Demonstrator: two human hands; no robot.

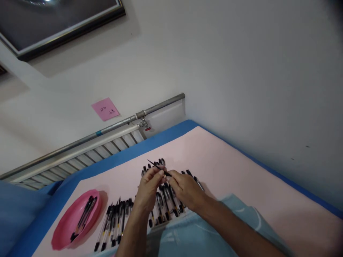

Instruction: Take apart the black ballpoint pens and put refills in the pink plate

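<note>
In front of me, above the pens, my left hand (148,185) and my right hand (185,187) meet with their fingers closed. Between them is a thin black pen piece (155,165), its pointed end sticking out to the upper left; the fingers hide the rest. Whether it is a whole pen or just its refill I cannot tell. Under and beside the hands lie several black-capped pens (167,200) with clear barrels. Another group of pens (115,217) is spread to the left of my left forearm, and a few pens (194,176) lie beyond my right hand.
A pink oval bowl (60,228) with several pens in it stands at the left. Pale pink covering (241,178) lies on the blue-edged table (177,128). Behind are a radiator (115,144), a metal pipe (163,106) and a pink note (105,109) on the wall.
</note>
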